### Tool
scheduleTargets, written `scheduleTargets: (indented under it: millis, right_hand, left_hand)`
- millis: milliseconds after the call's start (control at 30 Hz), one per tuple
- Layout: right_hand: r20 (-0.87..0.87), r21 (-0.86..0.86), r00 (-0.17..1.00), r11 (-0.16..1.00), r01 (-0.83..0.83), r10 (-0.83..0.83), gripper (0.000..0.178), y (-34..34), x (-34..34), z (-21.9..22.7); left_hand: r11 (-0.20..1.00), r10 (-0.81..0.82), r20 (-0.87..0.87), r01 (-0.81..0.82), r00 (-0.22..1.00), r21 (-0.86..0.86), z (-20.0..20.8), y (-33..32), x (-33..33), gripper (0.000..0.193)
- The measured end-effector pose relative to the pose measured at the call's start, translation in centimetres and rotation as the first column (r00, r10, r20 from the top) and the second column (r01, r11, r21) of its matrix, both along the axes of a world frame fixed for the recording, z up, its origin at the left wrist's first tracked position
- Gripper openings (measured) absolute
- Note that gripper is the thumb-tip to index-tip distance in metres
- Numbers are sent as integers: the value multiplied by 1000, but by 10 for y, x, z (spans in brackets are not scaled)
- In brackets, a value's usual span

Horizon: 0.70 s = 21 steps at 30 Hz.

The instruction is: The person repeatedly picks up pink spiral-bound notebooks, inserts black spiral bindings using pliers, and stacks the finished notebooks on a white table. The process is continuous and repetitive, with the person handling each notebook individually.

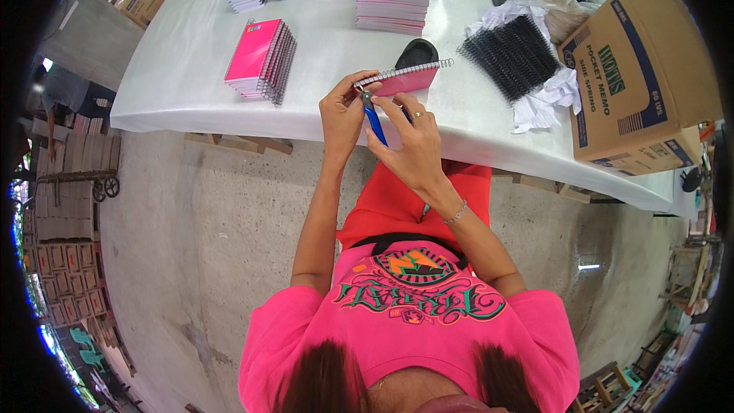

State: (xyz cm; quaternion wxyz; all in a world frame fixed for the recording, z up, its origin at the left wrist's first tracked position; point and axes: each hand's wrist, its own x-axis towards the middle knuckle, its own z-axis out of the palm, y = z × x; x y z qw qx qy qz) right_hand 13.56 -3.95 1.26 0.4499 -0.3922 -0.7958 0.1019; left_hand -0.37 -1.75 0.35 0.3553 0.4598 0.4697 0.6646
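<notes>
Pinch the pink notebook (405, 80) firmly in the left hand (342, 111) at frame centre while the right hand (413, 145), grip wrapped around the blue-handled pliers (374, 121), crimps the wire end squarely.

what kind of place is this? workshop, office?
Likely a small notebook-binding workshop. Stacks of pink spiral notebooks sit on a white-covered table, a pile of black binding coils lies beside a cardboard carton, and the hands work blue-handled pliers on one notebook's coil.

On the table (183, 69), a notebook stack (261, 60) lies left of the hands' notebook (405, 79), coils (511, 56) right.
</notes>
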Motion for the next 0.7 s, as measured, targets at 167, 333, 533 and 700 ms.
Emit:
scheduleTargets:
  millis: [167,333,533,700]
  right_hand:
    - [-12,-24,1000,999,-25,25,49,-1,-2,0]
    - [-28,-36,999,999,-32,31,48,-3,-2,3]
    - [-346,-408,928,869,-280,136,42,-4,1,-3]
    - [-854,-503,485,63,-862,-187,37,9,15,38]
  left_hand:
    - [999,35,-64,-35,997,-1,1,-2,-2,27]
    - [999,33,-40,-32,999,28,-1,-3,-1,28]
    - [996,83,-176,-74,981,58,-1,-5,3,30]
    - [988,156,-247,-146,957,58,-2,-10,9,33]
